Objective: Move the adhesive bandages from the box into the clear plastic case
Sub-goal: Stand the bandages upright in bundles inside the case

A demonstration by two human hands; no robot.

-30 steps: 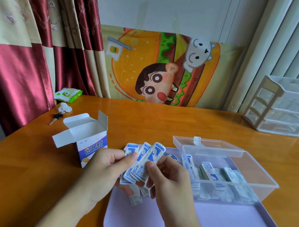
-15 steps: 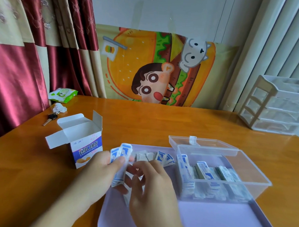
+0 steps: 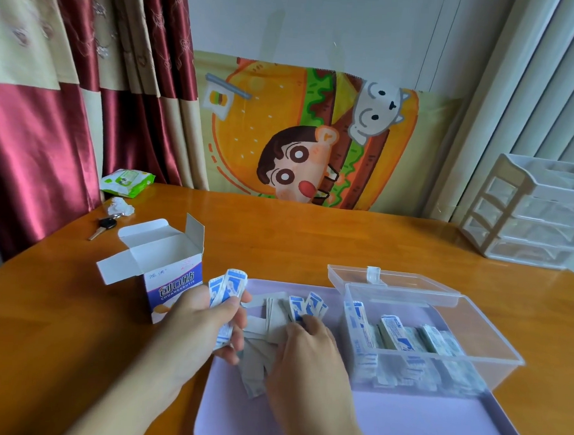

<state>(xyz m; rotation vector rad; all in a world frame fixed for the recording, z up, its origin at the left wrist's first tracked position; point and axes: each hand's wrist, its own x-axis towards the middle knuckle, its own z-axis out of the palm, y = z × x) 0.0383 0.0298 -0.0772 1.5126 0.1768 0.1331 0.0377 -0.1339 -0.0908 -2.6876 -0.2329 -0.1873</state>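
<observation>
Landmark: lilac tray (image 3: 401,419), lying on the orange wooden tabletop (image 3: 43,338) at the near edge.

Right hand (image 3: 309,353) over the tray's left part, fingers curled down onto a loose heap of bandages (image 3: 274,318); whether it pinches one, cannot tell. Heap lies on the tray, some strips blue-printed side up, others showing plain grey backs.

Left hand (image 3: 202,322) at the tray's left rim, thumb and fingers clamped on a small bundle of bandages (image 3: 228,287), their blue-and-white ends sticking up above the thumb.

Clear plastic case (image 3: 437,365) sits on the tray's right half, lid (image 3: 391,284) hinged open behind it. More bandages stand and lean inside, along the near wall.

Bandage box (image 3: 165,271) stands upright on the tabletop just left of the tray, top flaps open, partly behind the left hand.

Further left of the tray, near the curtain (image 3: 35,140): a key (image 3: 104,225), a crumpled white wad (image 3: 121,205), a green wipes pack (image 3: 127,182).

Far right of the tray: a white drawer unit (image 3: 536,211). Behind the tabletop, a cartoon burger cloth (image 3: 309,132) against the wall.
</observation>
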